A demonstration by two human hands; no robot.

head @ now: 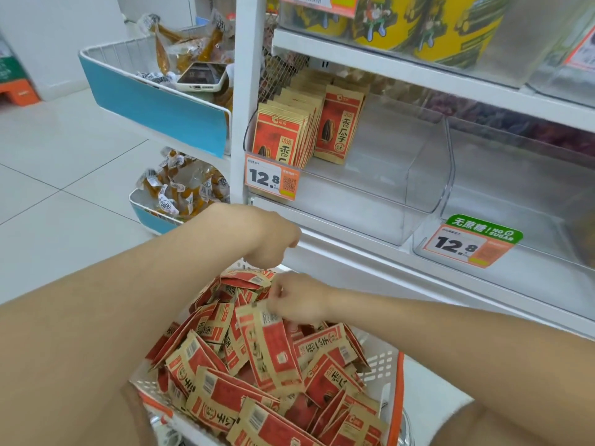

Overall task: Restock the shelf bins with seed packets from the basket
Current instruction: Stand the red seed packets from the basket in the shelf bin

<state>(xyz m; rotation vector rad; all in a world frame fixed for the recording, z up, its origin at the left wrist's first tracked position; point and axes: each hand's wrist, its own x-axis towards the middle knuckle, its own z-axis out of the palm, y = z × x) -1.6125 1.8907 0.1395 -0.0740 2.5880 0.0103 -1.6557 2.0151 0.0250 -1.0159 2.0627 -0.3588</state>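
Observation:
A white basket (383, 365) with an orange handle sits low in front of me, heaped with red and tan seed packets (225, 391). My right hand (299, 300) pinches the top edge of one seed packet (273, 346) that stands up out of the heap. My left hand (273, 239) hovers over the far end of the basket with fingers curled downward; what its fingertips touch is hidden. On the shelf, a clear bin (380, 175) holds a row of upright seed packets (289, 133) at its left side.
A second clear bin (515, 201) to the right carries a 12.8 price tag (467, 246). A blue-fronted wire basket (154, 101) at left holds snack packs and a phone (203, 77). Another snack basket (154, 217) sits below it. Yellow tubs (418, 24) stand on the upper shelf.

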